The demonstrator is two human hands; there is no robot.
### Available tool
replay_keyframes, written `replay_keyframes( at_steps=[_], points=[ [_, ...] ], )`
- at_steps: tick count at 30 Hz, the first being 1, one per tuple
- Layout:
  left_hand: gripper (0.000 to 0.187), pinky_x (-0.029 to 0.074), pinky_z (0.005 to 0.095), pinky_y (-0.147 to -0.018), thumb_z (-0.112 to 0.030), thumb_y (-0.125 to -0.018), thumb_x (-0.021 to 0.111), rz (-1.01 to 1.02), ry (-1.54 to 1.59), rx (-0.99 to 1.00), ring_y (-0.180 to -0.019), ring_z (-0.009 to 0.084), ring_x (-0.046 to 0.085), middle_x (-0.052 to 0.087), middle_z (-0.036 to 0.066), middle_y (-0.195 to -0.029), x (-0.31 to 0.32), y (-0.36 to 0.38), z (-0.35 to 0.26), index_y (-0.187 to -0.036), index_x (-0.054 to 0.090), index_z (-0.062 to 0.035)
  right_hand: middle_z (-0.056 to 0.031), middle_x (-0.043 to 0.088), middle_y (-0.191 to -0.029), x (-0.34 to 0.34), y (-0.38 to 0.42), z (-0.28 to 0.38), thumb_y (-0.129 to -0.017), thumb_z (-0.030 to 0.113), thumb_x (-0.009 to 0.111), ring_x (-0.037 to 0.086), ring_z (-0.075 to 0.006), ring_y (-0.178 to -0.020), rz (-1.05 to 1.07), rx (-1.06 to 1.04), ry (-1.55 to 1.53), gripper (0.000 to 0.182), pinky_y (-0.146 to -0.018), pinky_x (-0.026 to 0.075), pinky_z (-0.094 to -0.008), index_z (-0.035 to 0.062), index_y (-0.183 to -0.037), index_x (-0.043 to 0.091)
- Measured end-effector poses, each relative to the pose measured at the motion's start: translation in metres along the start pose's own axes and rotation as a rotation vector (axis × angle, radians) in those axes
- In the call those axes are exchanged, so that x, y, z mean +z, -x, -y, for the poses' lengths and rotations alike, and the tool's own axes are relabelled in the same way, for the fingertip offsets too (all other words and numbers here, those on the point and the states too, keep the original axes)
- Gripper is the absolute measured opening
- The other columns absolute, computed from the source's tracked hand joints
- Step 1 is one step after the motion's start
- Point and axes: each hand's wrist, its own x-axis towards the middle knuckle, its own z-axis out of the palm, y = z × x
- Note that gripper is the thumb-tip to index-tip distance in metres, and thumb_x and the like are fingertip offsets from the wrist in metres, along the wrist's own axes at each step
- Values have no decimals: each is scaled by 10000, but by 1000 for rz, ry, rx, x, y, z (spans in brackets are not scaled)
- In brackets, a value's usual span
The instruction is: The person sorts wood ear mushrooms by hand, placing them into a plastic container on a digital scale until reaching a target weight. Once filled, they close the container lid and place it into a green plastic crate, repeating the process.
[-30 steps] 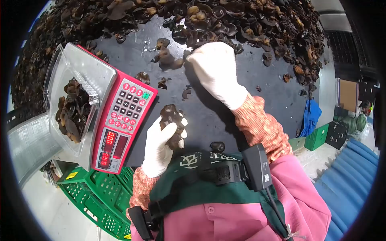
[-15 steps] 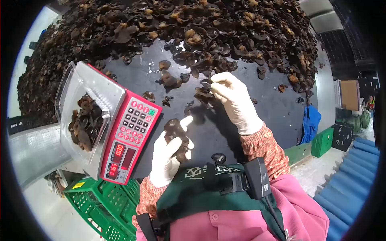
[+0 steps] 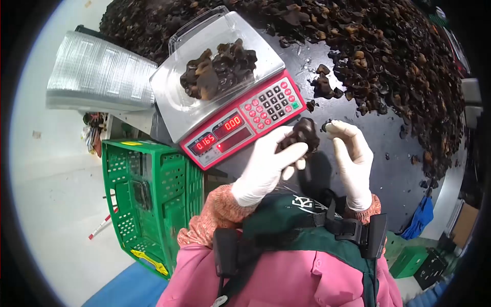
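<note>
My left hand (image 3: 268,161), in a white glove, grips dark wood ear mushrooms (image 3: 306,134), with the thumb laid over them. Just to the right, my gloved right hand (image 3: 353,156) has its thumb and fingers apart. A small dark bit shows by its fingertips. Beyond my left hand stands a red and silver digital scale (image 3: 212,146), its lit displays reading 0.165 and 0.00. On its pan rests a clear plastic tray (image 3: 179,53) with a clump of wood ear mushrooms (image 3: 220,71) inside.
A large heap of wood ears (image 3: 394,56) covers the far part of the dark table (image 3: 373,128). Stacked clear trays (image 3: 97,71) stand left of the scale. Below them is a green crate (image 3: 174,179). A blue cloth (image 3: 419,217) hangs at the table's right edge.
My view has turned left, bringing the scale and crate nearer the middle. The mushroom piece at my right fingertips has left them, and both hands are closer together beside the scale.
</note>
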Motion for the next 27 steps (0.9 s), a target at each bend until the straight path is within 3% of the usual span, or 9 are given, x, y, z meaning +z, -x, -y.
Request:
replay_keyframes(
  at_steps=[1, 4, 5, 8, 9, 14, 18, 20, 27],
  points=[
    [344, 346, 163, -459, -92, -988, 623, -63, 72, -24, -574, 47, 531, 661, 56, -816, 0, 7, -7, -1310, 610, 28, -70, 695, -1156, -1, 2, 0, -999, -13, 584, 658, -154, -1098, -12, 60, -49, 265, -996, 519, -317, -1, -1256, 651],
    [251, 381, 181, -492, -81, -949, 704, -271, -38, 182, -633, 65, 601, 658, 44, -841, -14, 14, -40, -1178, 650, 6, -73, 692, -1174, -6, 8, -4, -1019, -9, 561, 653, -149, -1110, -21, 129, -96, 256, -999, 521, -314, -6, -1256, 654],
    [270, 490, 214, -609, -44, -928, 715, -287, -106, 405, -741, 95, 651, 695, 73, -986, -20, 14, -52, -1184, 659, 19, -75, 692, -1180, -7, 10, -7, -1023, -9, 555, 652, -147, -1114, -21, 131, -99, 254, -1001, 521, -313, -8, -1257, 656],
    [390, 551, 281, -841, 16, -820, 778, -485, -1024, 1054, -954, 158, 688, 672, 137, -1304, -60, -6, -99, -1201, 694, -3, -77, 704, -1176, -9, 17, -14, -1012, -5, 569, 661, -141, -1093, 7, 135, -75, 259, -986, 530, -311, -9, -1254, 661],
    [374, 519, 298, -996, 68, -866, 712, -409, -1165, 1058, -1194, 185, 631, 633, 122, -1356, -61, -7, -119, -1231, 691, -13, -75, 715, -1160, -8, 18, -16, -1005, -1, 575, 672, -139, -1056, -7, 135, -56, 259, -969, 532, -308, -5, -1247, 666],
    [518, 454, 373, -1115, -310, -894, 757, -483, -1756, 561, -1342, 320, 579, 546, 181, -1507, -107, -47, -135, -1381, 660, -161, -72, 730, -1121, -9, 23, -17, -992, 15, 592, 677, -134, -996, -29, 118, 60, 242, -933, 530, -295, 4, -1216, 685],
    [603, 484, 337, -1051, -208, -865, 816, -405, -1379, 663, -1257, 241, 616, 513, 160, -1546, -104, -34, -148, -1436, 626, -165, -75, 732, -1108, -16, 25, -21, -986, -5, 591, 676, -134, -1001, -35, 113, 113, 236, -930, 529, -295, -2, -1201, 687],
    [580, 517, 299, -940, -133, -875, 813, -482, -1319, 650, -1052, 141, 620, 531, 117, -1524, -105, -25, -155, -1427, 633, -136, -76, 733, -1104, -18, 25, -25, -985, -11, 591, 674, -131, -1003, -40, 149, 92, 235, -932, 528, -293, -3, -1199, 688],
    [400, 527, 302, -903, -146, -942, 768, -845, -975, 689, -1013, 135, 662, 719, 71, -1214, -134, 28, -135, -1319, 683, -44, -76, 736, -1072, -14, 25, -33, -998, 10, 601, 680, -125, -990, 8, 171, 104, 206, -923, 527, -277, -12, -1183, 687]
  ],
)
